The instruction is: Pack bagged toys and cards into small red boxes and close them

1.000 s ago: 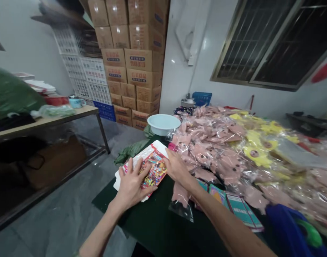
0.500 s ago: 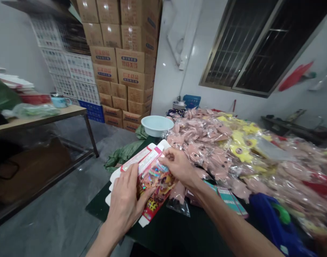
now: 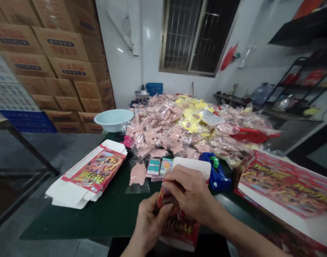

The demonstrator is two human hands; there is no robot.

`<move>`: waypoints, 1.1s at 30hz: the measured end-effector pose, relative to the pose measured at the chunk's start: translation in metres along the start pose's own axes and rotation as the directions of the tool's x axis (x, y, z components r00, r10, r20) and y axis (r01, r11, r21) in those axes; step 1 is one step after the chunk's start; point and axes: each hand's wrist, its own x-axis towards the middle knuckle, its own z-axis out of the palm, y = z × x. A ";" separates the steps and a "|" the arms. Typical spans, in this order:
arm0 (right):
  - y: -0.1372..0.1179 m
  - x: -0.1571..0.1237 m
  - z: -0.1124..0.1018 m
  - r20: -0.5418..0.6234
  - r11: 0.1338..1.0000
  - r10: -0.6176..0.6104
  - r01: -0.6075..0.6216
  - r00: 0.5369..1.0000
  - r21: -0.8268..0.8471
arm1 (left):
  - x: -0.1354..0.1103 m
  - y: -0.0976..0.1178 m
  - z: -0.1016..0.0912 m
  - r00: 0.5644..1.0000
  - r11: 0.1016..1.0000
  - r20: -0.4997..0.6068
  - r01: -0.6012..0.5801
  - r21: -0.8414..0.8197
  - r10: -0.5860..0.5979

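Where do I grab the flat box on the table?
Probably pinch the white flap of the flat box from the near side. The box lies flat on the dark table, and that loose flap gives your fingers an easy edge.

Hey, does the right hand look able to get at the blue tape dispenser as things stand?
Probably yes: the right hand is close beside the blue tape dispenser, only the white carton flap between them, though it would likely have to release the carton first.
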 end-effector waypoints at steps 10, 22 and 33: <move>0.065 -0.068 0.016 -0.441 0.898 0.441 -0.384 0.782 0.216 | 0.033 -0.039 0.005 0.955 0.998 -0.293 0.038 -0.040 -0.048; 0.085 -0.083 0.021 -0.359 0.987 0.145 -0.111 0.922 0.113 | 0.037 -0.028 0.013 0.912 0.944 -0.250 -0.296 0.148 0.325; 0.048 -0.077 -0.010 -0.317 0.933 0.347 -0.290 0.883 0.214 | 0.036 -0.007 0.020 0.856 0.910 -0.317 -0.352 0.221 0.408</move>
